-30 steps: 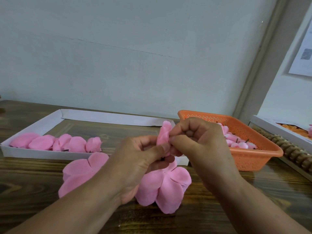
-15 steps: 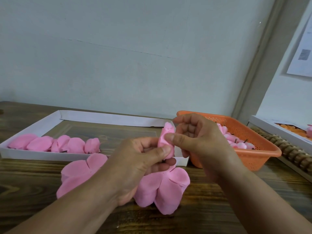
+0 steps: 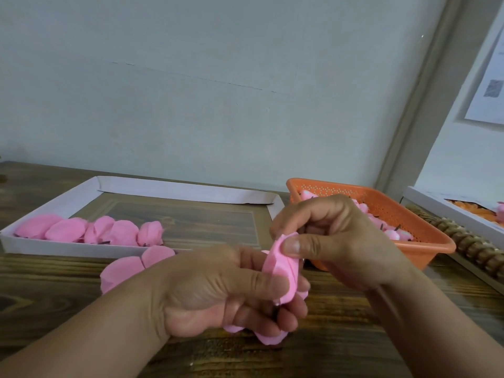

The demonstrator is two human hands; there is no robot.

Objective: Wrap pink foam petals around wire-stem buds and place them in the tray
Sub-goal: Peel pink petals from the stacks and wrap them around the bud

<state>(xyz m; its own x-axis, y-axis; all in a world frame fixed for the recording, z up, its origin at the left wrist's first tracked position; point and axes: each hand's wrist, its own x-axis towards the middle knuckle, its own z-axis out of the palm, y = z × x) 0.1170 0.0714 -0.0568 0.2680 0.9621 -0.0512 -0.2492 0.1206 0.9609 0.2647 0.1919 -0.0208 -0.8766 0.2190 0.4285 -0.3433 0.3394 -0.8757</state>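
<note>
Above the wooden worktop (image 3: 341,336), the left hand (image 3: 218,290) grasps a half-wrapped bud (image 3: 281,271) at its base while the right hand (image 3: 335,241) pinches the top of the pink foam petal. The foam looks light, soft and easily creased, best held low near the hidden wire stem. Matte pink finished buds (image 3: 90,230) lie in the white tray (image 3: 177,189).

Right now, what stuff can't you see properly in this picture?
All in the head view:
- The wire stem: hidden inside the pink bud and the left hand.
- The loose petals on the table: mostly covered by the left hand and arm.
- The buds in the orange basket: partly blocked by the right hand, so they can't be counted.
- The paper on the wall: cut off by the right edge, print too small to read.
</note>
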